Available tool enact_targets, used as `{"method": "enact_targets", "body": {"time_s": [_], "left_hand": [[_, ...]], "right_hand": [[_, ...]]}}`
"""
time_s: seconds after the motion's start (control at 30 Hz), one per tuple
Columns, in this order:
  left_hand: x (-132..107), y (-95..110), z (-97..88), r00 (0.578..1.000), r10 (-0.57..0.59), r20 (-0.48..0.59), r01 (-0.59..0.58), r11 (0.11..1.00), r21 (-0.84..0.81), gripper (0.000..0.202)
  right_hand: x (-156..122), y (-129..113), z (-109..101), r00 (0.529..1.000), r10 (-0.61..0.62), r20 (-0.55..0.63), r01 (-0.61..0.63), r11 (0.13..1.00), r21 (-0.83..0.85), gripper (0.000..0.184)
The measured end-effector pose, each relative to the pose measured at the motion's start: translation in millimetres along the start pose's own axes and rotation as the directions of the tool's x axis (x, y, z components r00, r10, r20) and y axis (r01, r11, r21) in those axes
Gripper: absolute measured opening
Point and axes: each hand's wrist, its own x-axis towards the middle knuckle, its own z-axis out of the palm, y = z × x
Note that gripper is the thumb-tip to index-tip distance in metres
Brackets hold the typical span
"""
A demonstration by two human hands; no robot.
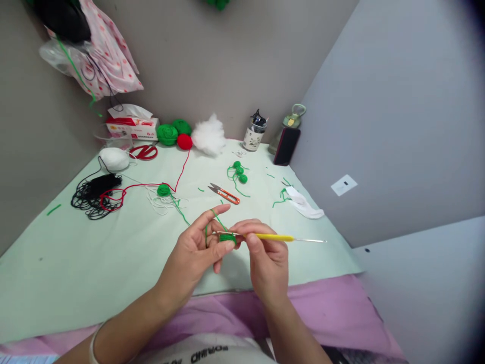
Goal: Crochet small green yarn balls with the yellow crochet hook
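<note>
Between the thumb and fingers of my left hand (195, 250) is a small green crochet piece (228, 239). Green yarn loops over that hand's raised index finger and trails back to a small green yarn ball (163, 190). My right hand (267, 255) grips a crochet hook (275, 237) by its yellow handle. The hook's left metal end lies against the top of the green piece; its other bare end points right. Both hands meet above the table's near part. Just beyond them lie orange-handled thread snips (225, 194).
On the pale green tabletop (94, 273) lie black yarn (97, 193), white yarn (114, 159), red scissors (144, 152) and small green balls (239, 171). Along the back stand a tissue box (132, 127), white stuffing (209, 135), a tool jar (254, 137) and a phone (287, 146).
</note>
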Motion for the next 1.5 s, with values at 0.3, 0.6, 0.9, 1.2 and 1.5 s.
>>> {"method": "enact_targets", "body": {"time_s": [0.3, 0.6, 0.9, 1.2, 1.5], "left_hand": [[-1.5, 0.1, -7.6, 1.0, 0.008, 0.003, -0.009, 0.999, 0.048, 0.039], [-2.0, 2.3, -9.1, 1.0, 0.003, -0.021, -0.002, 0.997, 0.074, 0.049], [-5.0, 1.6, -7.4, 0.992, 0.092, -0.092, -0.072, 0.978, 0.198, 0.052], [-2.9, 1.6, -6.6, 0.995, -0.095, 0.032, 0.098, 0.99, -0.105, 0.055], [2.1, 12.9, -5.6, 0.993, -0.116, 0.024, 0.118, 0.982, -0.147, 0.042]], "right_hand": [[5.6, -3.3, 2.7, 0.992, 0.117, -0.056, -0.105, 0.979, 0.173, 0.016], [2.0, -9.7, -1.7, 1.0, 0.02, -0.001, -0.02, 1.0, -0.009, 0.022], [-8.1, -8.5, -6.7, 0.925, -0.326, 0.196, 0.38, 0.826, -0.417, 0.031], [-7.7, 4.9, -10.4, 0.819, -0.454, 0.35, 0.566, 0.547, -0.616, 0.043], [8.2, -7.5, 1.5, 0.993, -0.115, 0.027, 0.118, 0.984, -0.131, 0.018]]}}
